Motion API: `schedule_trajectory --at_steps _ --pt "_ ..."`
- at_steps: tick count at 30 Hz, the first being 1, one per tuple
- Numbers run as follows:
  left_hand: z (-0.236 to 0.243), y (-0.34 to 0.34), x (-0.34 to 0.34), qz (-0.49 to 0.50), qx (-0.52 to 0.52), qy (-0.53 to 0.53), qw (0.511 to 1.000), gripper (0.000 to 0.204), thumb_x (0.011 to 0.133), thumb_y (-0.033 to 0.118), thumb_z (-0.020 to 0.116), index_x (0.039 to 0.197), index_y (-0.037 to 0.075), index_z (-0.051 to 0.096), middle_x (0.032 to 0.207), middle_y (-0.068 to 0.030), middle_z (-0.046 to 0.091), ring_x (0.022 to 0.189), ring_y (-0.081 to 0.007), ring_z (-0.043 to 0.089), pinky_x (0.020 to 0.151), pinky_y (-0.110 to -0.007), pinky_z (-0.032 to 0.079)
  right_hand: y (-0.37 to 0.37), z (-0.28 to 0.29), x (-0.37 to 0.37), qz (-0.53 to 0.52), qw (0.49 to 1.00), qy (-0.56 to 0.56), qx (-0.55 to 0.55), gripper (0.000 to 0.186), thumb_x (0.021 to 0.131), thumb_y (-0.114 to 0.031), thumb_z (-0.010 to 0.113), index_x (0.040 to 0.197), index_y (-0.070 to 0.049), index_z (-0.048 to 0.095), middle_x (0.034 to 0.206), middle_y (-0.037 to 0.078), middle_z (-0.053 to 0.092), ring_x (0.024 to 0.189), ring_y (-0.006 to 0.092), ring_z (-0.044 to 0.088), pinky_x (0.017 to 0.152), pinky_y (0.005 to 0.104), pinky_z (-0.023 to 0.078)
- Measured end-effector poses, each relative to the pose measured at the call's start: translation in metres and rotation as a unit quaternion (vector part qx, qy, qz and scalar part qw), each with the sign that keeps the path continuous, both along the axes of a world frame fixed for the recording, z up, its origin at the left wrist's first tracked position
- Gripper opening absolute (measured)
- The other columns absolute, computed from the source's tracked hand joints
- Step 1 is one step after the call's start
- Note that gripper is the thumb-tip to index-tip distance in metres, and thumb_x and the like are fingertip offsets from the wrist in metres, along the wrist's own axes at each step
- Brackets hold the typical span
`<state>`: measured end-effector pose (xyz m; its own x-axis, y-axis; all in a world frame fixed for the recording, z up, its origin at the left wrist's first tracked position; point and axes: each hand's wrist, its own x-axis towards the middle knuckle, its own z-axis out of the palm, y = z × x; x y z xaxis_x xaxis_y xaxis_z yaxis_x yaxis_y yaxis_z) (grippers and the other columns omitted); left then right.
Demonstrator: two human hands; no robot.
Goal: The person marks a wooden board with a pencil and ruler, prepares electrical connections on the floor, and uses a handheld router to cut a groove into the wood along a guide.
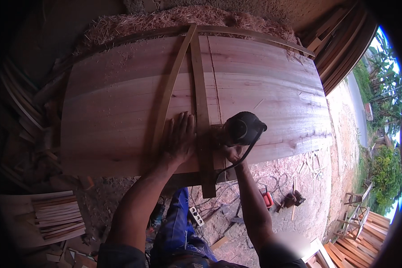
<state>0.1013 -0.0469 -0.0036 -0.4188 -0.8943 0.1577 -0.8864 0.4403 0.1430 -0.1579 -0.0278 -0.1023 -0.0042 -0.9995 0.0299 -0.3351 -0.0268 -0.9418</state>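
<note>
A wide wooden panel [272, 98] lies in front of me. A straight wooden strip [201, 94] crosses it from far edge to near edge, and a second strip [170, 85] slants off to its left from the far end. My left hand [181, 138] lies flat on the panel between the strips, fingers stretched, beside the straight one. Just right of that strip, my right hand [233, 153] is closed around a black corded power tool [244, 127], seen from its rounded top; its working end is hidden. A thin dark line [213, 73] runs along the panel beyond the tool.
Wood shavings [165, 18] heap along the far edge. Boards [344, 49] are stacked at the far right, more strips [58, 212] at the near left. On the floor lie a white power strip [195, 216], cables and a red tool [267, 199].
</note>
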Motion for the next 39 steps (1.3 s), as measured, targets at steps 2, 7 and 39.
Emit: schedule_trajectory --at_steps 2,7,39 --pt "-0.004 -0.001 -0.002 0.009 -0.001 0.001 1.000 0.065 0.099 0.028 0.048 0.151 -0.005 0.029 0.158 -0.0238 0.031 0.149 -0.0357 0.027 0.120 -0.055 0.022 0.017 -0.001 -0.002 0.003 1.000 0.007 0.009 0.059 0.069 -0.030 0.083 0.118 -0.007 0.061 0.109 0.008 0.066 0.101 0.0213 0.064 0.090 0.0382 0.053" --pt "-0.010 -0.001 -0.003 0.018 -0.007 0.000 1.000 0.064 0.099 0.028 0.048 0.151 -0.003 0.029 0.158 -0.0221 0.032 0.149 -0.0339 0.028 0.121 -0.054 0.023 0.061 -0.001 -0.006 0.009 0.999 0.016 0.032 0.059 0.070 -0.029 0.082 0.120 -0.007 0.059 0.110 0.009 0.065 0.102 0.0218 0.064 0.090 0.0384 0.053" --pt "-0.011 0.000 -0.004 0.016 0.019 0.000 1.000 0.065 0.101 0.027 0.044 0.154 -0.003 0.023 0.160 -0.0219 0.026 0.151 -0.0335 0.023 0.123 -0.054 0.016 0.136 0.018 -0.010 0.030 0.998 0.006 0.047 0.056 0.079 -0.020 0.075 0.127 -0.006 0.051 0.120 0.014 0.059 0.110 0.0251 0.060 0.094 0.0397 0.052"
